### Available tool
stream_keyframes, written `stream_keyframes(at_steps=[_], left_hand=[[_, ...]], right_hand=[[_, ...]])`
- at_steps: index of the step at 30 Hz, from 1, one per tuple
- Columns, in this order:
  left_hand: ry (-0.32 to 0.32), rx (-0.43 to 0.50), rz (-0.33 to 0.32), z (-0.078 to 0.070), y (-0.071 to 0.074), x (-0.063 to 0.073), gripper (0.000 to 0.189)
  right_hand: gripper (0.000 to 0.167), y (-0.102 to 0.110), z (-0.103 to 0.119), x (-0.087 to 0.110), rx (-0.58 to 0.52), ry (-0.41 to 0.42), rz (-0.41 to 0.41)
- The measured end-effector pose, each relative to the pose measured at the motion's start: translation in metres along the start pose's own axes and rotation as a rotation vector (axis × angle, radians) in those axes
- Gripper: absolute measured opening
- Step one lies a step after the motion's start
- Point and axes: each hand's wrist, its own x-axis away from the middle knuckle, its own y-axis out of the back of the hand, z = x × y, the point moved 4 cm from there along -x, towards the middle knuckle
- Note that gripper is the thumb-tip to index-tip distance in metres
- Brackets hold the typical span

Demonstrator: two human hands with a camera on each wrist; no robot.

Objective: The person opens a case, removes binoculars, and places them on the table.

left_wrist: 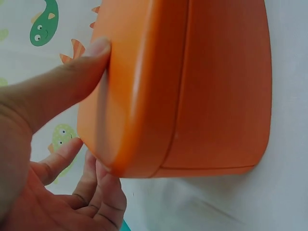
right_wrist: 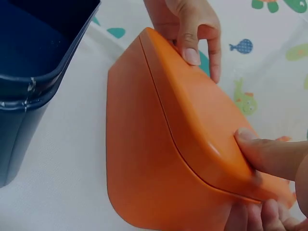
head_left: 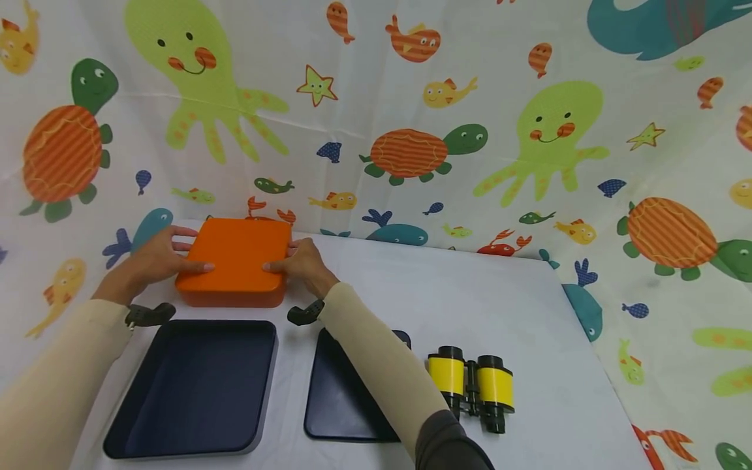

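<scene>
An orange lidded box [head_left: 237, 245] sits at the back left of the white table, a thin seam running between its lid and body. My left hand [head_left: 155, 260] grips its left side, thumb on the top and fingers along the side. On the opposite side my right hand [head_left: 308, 266] holds it the same way, thumb pressed on the lid [right_wrist: 211, 125]. Some fingertips are hidden behind the box in the head view. Just in front of it stands an open dark blue box [head_left: 196, 388], with nothing seen inside.
Partly under my right forearm lies a flat black rectangular piece [head_left: 343, 398], perhaps a lid. Yellow and black binoculars [head_left: 495, 385] lie to its right. A sea-animal curtain [head_left: 364, 78] hangs behind the table [head_left: 529, 313] and at its sides.
</scene>
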Motion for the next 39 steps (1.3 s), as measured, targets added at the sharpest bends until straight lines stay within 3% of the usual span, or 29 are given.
stream_keyframes(at_steps=[11,20,31,39], left_hand=[[0.019,-0.019,0.002,0.0,0.004,-0.003,0.13],[-0.003,-0.056,0.0,-0.004,0.004,-0.002,0.125],[0.052,0.033,0.024,0.006,0.002,0.001,0.131],[0.018,0.013,-0.003,0.008,0.001,0.0,0.129]], right_hand=[[0.064,0.002,0.0,0.003,-0.047,0.042,0.031],[0.067,0.007,0.005,0.001,0.01,0.068,0.008],[0.064,0.003,0.0,0.003,-0.011,0.085,0.024],[0.072,0.003,-0.002,0.007,0.059,0.09,-0.008]])
